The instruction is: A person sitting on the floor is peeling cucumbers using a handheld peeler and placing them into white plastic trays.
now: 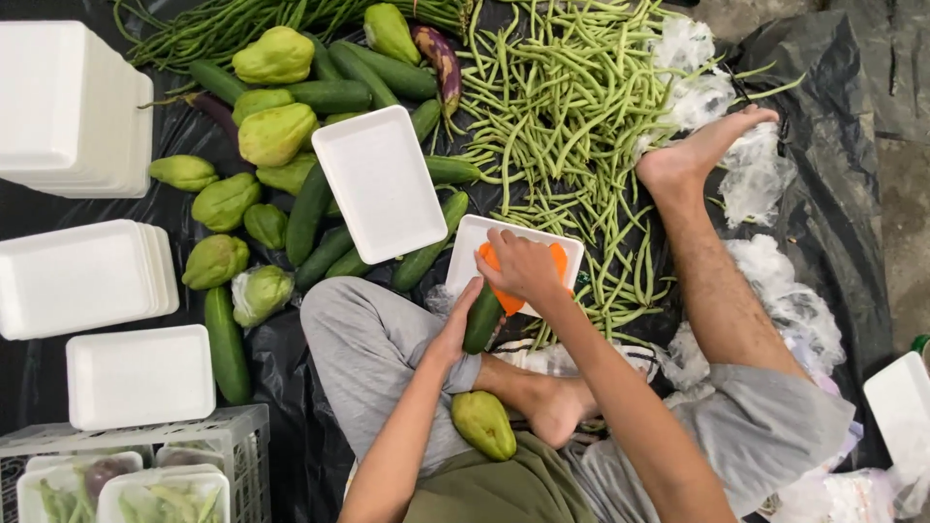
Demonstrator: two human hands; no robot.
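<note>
I sit on a black sheet with my legs folded. My right hand (pixel 521 266) presses orange carrots (pixel 506 296) onto a white foam tray (pixel 472 244) in front of me. My left hand (pixel 457 327) grips a dark green cucumber (pixel 481 320) at the tray's near edge. A pale green chayote (pixel 483 423) rests in my lap by my foot.
An empty foam tray (pixel 381 181) lies on a heap of cucumbers and chayotes (pixel 276 136). Green beans (pixel 562 116) spread at the top right. Stacks of foam trays (pixel 73 107) stand at left above a white crate (pixel 232 436) of wrapped packs. Crumpled plastic film (pixel 756 174) lies by my foot.
</note>
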